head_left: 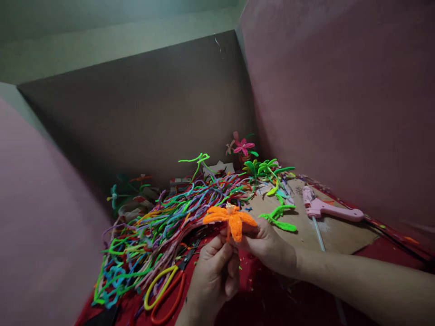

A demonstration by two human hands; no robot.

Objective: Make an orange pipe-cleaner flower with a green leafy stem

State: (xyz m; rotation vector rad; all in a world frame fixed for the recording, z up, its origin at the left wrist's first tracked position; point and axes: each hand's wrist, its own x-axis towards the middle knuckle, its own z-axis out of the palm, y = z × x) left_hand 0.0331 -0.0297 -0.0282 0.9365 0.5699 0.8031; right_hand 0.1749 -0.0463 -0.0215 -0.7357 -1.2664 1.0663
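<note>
An orange pipe-cleaner flower (235, 225) with drooping petals and a pale centre is held upright over the near edge of the work area. Below the bloom, my left hand (215, 265) is closed, its thumb and fingers pinching the flower's stem. My right hand (272, 248) closes on the flower from the right, just under a petal; the petals hide some of its fingertips. Scissors (166, 290) with yellow and red handles lie left of my left hand. Beyond my right hand rests a green pipe-cleaner leaf piece (280, 217).
A large heap of coloured pipe cleaners (180, 213) spreads across the left. On the brown board (343, 233) at right lies a pink glue gun (326, 208) with its cord. A pink flower (244, 146) stands at the back, near the walls. Red cloth (390, 251) covers the surface.
</note>
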